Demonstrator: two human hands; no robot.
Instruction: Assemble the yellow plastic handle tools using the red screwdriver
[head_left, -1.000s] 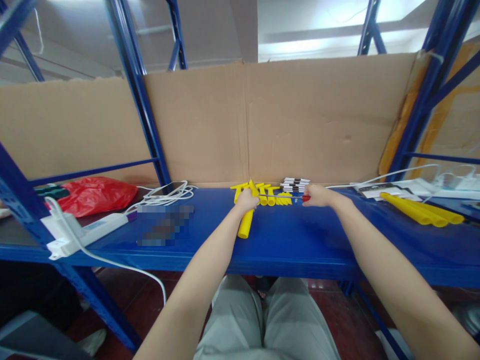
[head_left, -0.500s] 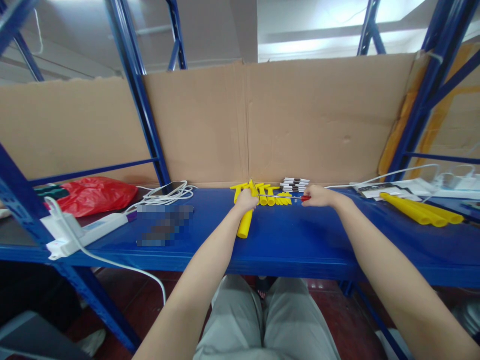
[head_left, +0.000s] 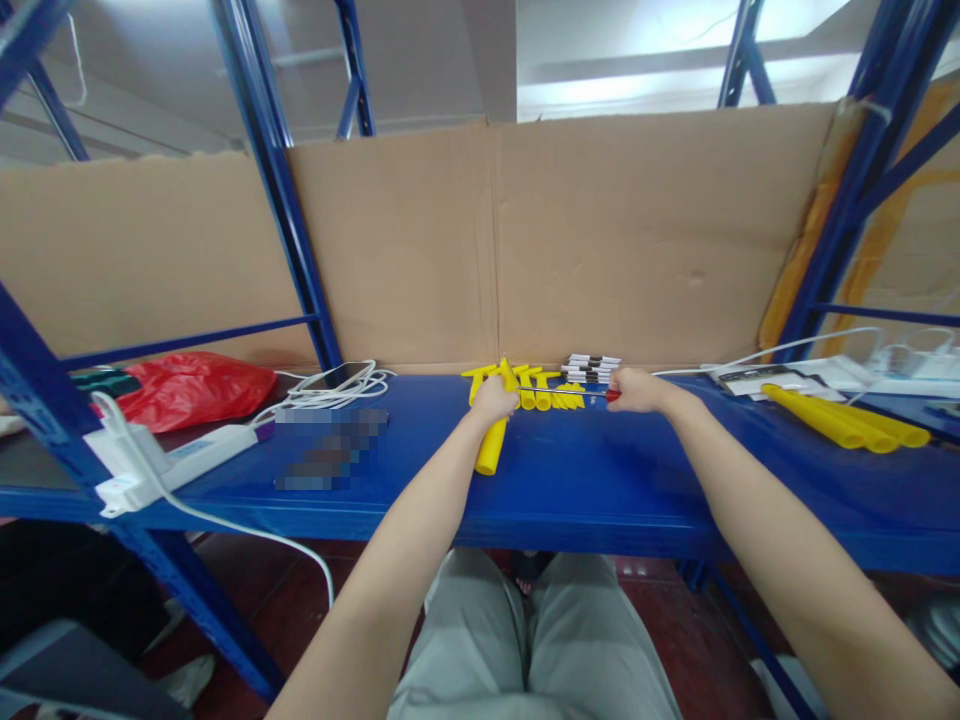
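My left hand (head_left: 495, 398) is closed around a yellow plastic part with a tube-shaped handle (head_left: 491, 448), its open end toward me. My right hand (head_left: 636, 390) grips the red handle of a screwdriver (head_left: 566, 391). The screwdriver's metal shaft runs left, level, to the yellow part in my left hand; its tip is too small to make out. Behind and beside my hands lie several yellow tubular parts (head_left: 543, 398) and small yellow pointed pieces (head_left: 572, 397). A stack of white and black packets (head_left: 592, 366) sits just behind my right hand.
Three yellow tubes (head_left: 847, 422) lie at the right near white papers and cables. At the left are a white power strip (head_left: 180, 462), a coiled white cable (head_left: 349, 388) and a red plastic bag (head_left: 199, 390). Cardboard (head_left: 645, 240) walls off the back of the blue shelf (head_left: 585, 490).
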